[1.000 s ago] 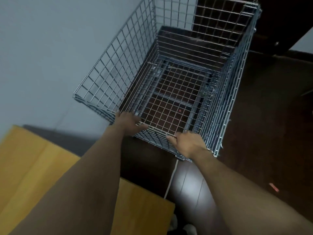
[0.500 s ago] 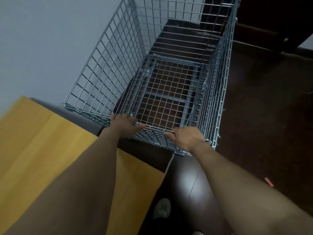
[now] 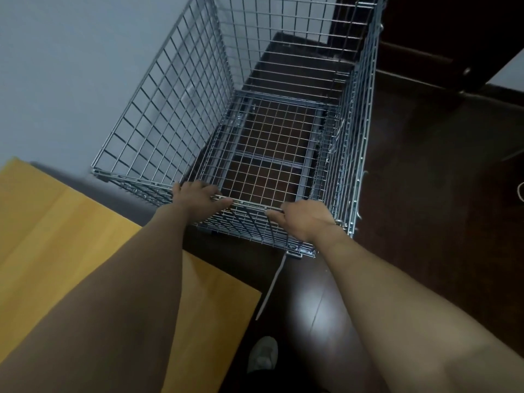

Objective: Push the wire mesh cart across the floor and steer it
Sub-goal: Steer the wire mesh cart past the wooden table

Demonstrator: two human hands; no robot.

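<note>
Here the dark wooden floor fills the right and lower part of the view, glossy enough to throw back a pale patch of light near the bottom. A plain grey wall runs along the left side. Against that wall, in the lower left corner, sits a yellow wooden tabletop, partly covered by the person's left forearm.

The wire mesh cart stands on the floor in the middle, its left side just beside the wall, its long axis running away from the person. It is empty, and the floor shows through its gridded bottom. Dark furniture rises beyond its far right corner.

Both arms reach forward to the cart's near top rail. The left hand lies over the rail with its fingers curled down on the wire, towards the left half. The right hand is closed around the same rail near the right corner, thumb pointing along the bar.

A thin pale strap hangs from the cart's near bottom edge and trails over the floor. Below it, the toe of a light shoe shows.
</note>
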